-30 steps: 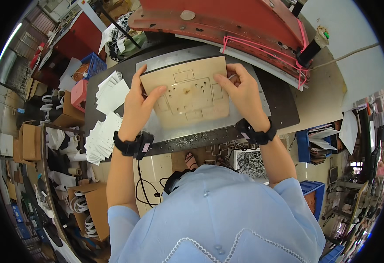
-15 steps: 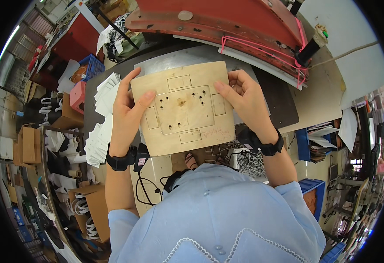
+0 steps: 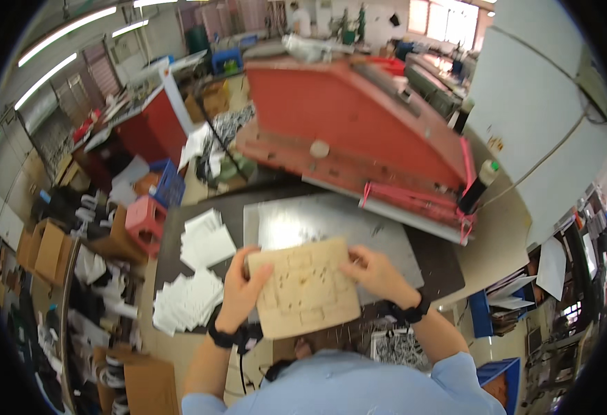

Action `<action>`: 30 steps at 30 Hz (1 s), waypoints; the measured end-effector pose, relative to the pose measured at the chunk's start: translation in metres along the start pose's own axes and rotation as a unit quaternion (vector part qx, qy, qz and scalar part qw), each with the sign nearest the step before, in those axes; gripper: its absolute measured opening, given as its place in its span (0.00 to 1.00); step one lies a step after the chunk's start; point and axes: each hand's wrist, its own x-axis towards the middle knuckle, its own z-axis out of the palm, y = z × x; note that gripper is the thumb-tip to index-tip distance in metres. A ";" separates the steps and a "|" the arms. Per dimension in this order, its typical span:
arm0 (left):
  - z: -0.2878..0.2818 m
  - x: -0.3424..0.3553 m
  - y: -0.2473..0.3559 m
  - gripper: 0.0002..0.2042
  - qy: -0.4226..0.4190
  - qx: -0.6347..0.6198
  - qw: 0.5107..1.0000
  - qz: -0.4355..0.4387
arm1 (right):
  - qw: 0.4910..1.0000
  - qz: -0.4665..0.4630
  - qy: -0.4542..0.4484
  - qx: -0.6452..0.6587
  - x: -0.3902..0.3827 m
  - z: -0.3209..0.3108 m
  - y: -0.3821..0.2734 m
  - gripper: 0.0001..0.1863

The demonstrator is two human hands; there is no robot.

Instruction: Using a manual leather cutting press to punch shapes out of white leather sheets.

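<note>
Workshop w/ dark table (image 3: pixel 442 266) mid-frame, grey metal sheet (image 3: pixel 317 225) on it. Left hand (image 3: pixel 242 290) & right hand (image 3: pixel 376 273) grip flat plywood board (image 3: pixel 307 294) by its edges.

You face a red machine (image 3: pixel 359 117), with white card stacks (image 3: pixel 203 238) and a pink stool (image 3: pixel 144 220) at your left.

- the grey metal plate (image 3: pixel 331 225) on the dark bench has open flat surface ahead of both hands, nothing sitting on it
- red machine (image 3: pixel 359 131) walls off the far side, with its pink edge (image 3: pixel 414 197) hanging over the plate
- stacks of white cut sheets (image 3: pixel 203 238) crowd the left
- dark bottle (image 3: pixel 475 190) stands far right
- wooden board (image 3: pixel 307 287) itself covers the near edge
</note>
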 end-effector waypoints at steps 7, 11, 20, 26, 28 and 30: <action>-0.013 -0.003 -0.001 0.20 0.060 0.001 0.998 -0.008 | 0.980 -0.138 -0.025 -0.142 0.034 -0.011 -0.019 0.22; -0.024 -0.003 -0.013 0.18 0.087 0.034 0.996 0.004 | 0.911 -0.266 0.112 -0.294 0.067 -0.073 -0.099 0.16; -0.028 0.003 -0.029 0.19 0.092 0.039 0.995 -0.016 | 0.756 -0.311 0.295 -0.494 0.215 -0.168 -0.167 0.12; -0.028 -0.008 -0.039 0.19 0.121 0.048 0.991 -0.036 | 0.722 -0.363 0.259 -0.529 0.301 -0.203 -0.148 0.13; -0.029 -0.009 -0.037 0.18 0.134 0.045 0.989 -0.042 | 0.693 -0.344 0.248 -0.583 0.319 -0.214 -0.150 0.09; -0.026 -0.008 -0.040 0.19 0.135 0.038 0.989 -0.052 | 0.712 -0.391 0.220 -0.539 0.344 -0.238 -0.138 0.08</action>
